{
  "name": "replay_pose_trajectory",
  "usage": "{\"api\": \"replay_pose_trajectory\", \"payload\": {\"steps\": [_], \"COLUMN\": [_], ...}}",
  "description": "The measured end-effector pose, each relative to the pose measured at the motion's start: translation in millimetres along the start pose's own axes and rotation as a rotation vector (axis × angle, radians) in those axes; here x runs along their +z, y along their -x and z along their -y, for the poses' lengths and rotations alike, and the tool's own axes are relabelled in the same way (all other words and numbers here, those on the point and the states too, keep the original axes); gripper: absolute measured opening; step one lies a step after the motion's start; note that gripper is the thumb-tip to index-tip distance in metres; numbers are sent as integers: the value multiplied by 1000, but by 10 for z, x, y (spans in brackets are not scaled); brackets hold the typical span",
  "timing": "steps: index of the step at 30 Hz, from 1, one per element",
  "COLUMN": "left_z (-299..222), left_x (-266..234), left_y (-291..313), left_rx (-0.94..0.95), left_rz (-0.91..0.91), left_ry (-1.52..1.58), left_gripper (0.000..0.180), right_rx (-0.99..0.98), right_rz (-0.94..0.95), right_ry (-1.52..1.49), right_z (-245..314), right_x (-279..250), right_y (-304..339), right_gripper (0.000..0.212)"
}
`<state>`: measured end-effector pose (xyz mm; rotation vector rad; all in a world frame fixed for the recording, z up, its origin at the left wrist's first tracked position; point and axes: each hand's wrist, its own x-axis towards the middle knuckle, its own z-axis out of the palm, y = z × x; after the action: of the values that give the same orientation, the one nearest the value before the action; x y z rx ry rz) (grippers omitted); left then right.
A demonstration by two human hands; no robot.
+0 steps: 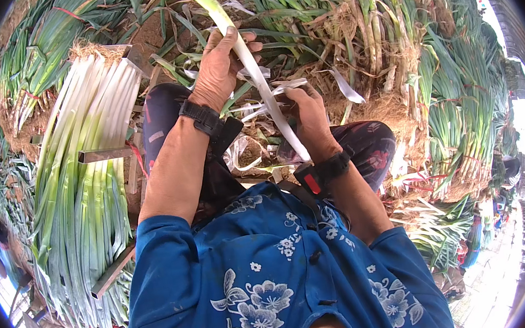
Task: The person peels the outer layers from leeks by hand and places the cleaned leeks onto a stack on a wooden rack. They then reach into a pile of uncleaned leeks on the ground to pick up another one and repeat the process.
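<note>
Between left fingers [254, 46], white-stemmed leek [258, 79], right fingers [296, 95] just beside.

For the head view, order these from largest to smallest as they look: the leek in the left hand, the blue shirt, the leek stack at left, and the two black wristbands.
1. Blue shirt
2. Leek stack
3. Leek in the left hand
4. Left wristband and right wristband: too alike to rank apart
</note>
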<state>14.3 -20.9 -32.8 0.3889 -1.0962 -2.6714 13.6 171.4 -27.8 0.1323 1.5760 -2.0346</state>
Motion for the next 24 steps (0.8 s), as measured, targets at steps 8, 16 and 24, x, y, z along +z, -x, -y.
{"api": "replay_pose_trajectory", "payload": {"steps": [8, 16, 24], "left_z": [-73, -110, 100], "left_x": [-112, -122, -8], "left_y": [-78, -98, -127], "left_rx": [68, 93, 83], "left_rz": [-113, -270, -200], "left_ry": [125, 86, 209], "left_gripper": [18, 23, 31], "right_rx": [2, -345, -306], "right_rz": [342, 163, 243], "right_ry": [-474, 168, 840], "right_z": [278, 1052, 55], "right_x": [-403, -1283, 89], "right_y": [285, 265, 150], "right_gripper": [21, 26, 34]}}
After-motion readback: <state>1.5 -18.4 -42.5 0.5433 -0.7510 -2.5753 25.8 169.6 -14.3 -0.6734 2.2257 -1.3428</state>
